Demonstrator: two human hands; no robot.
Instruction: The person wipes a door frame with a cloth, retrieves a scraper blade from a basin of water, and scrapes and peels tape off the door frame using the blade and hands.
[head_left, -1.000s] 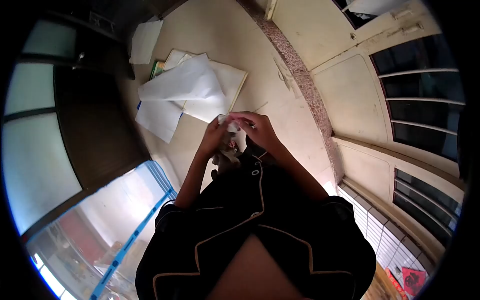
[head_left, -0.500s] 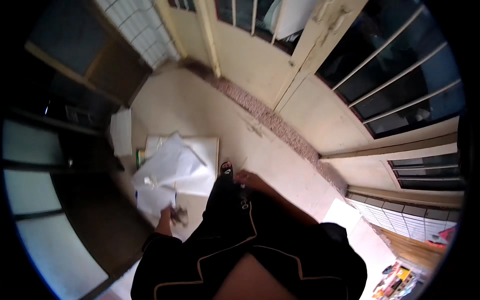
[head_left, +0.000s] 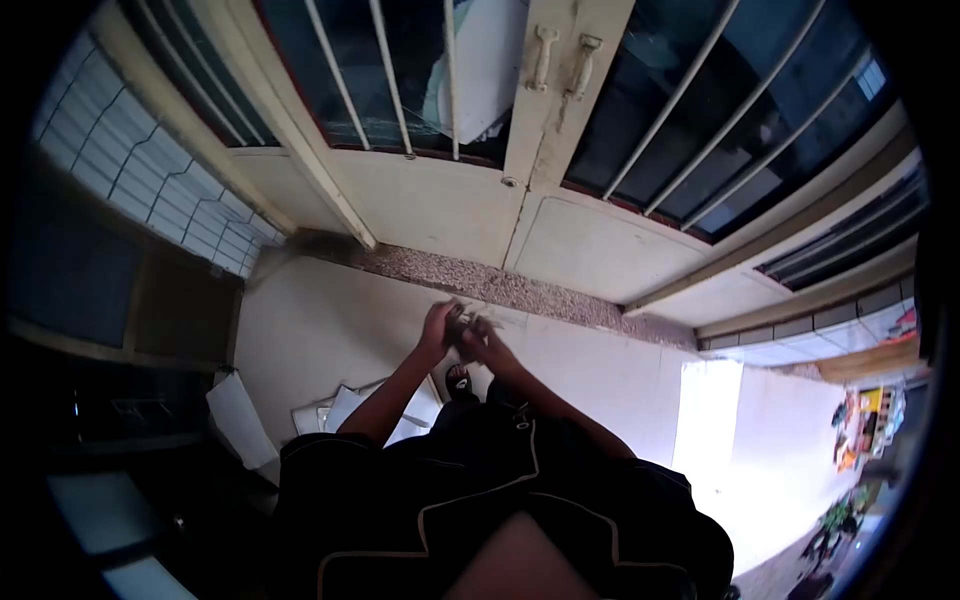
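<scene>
Small dark bundle [head_left: 460, 319] between the two hands, above the pale floor [head_left: 570, 390].
From my end, the left hand's [head_left: 434, 333] fingers look curled in on it; the right hand [head_left: 486, 350] is at its other side (too blurred for me to tell whether those fingers grip). I'd judge it light, soft and limp, best pinched by its edges.
</scene>
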